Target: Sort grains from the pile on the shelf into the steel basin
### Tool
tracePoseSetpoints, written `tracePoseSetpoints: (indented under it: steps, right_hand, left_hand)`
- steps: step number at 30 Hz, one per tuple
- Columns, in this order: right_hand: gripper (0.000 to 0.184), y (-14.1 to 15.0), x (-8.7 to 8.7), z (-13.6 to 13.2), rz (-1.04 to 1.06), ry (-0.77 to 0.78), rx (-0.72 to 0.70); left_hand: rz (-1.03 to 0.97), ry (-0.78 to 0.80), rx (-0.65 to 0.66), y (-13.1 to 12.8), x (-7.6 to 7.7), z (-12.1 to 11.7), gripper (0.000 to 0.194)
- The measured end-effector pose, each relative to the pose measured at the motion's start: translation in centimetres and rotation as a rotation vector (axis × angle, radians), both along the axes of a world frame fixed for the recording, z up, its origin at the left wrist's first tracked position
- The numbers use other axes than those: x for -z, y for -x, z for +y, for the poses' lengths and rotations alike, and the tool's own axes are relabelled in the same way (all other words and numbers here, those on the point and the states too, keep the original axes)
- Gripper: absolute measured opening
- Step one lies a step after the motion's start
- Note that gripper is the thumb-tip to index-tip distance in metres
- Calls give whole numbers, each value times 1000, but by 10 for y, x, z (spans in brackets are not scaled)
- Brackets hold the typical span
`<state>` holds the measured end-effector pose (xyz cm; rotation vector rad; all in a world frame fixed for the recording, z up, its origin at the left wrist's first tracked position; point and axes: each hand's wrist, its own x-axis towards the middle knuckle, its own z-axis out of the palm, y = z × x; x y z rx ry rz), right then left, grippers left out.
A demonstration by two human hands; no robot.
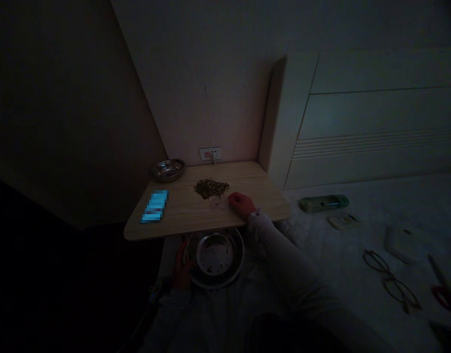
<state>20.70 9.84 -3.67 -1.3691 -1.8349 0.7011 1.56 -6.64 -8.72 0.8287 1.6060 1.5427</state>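
Observation:
The room is very dim. My left hand [182,268] grips the left rim of a steel plate [215,257], held just below the front edge of a small wooden table [181,215]; a few dark bits lie in the plate. My right hand [241,204] rests on the table with its fingers curled, beside a small pale patch [218,204] and just right of a pile of dark seeds or grains [211,188]. Whether the fingers hold anything is too dark to tell.
A steel bowl [167,169] stands at the table's back left, a blurred blue rectangle [155,206] at its left front. A wall socket [210,154] is behind. On the bed to the right lie a green case [323,203], a remote [343,221], glasses [390,280] and scissors [445,291].

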Motion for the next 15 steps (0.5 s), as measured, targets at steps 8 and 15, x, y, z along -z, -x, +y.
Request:
tracePoseSetpoints:
  steps: [8,15]
  right_hand:
    - [18,-1,-3,-6,-10,-19,-16]
    - [18,0,-4,-13,-40,19,-29]
  left_hand:
    - [19,-19,-16,1,5,2,50]
    - [17,-30,18,1,1,0,52]
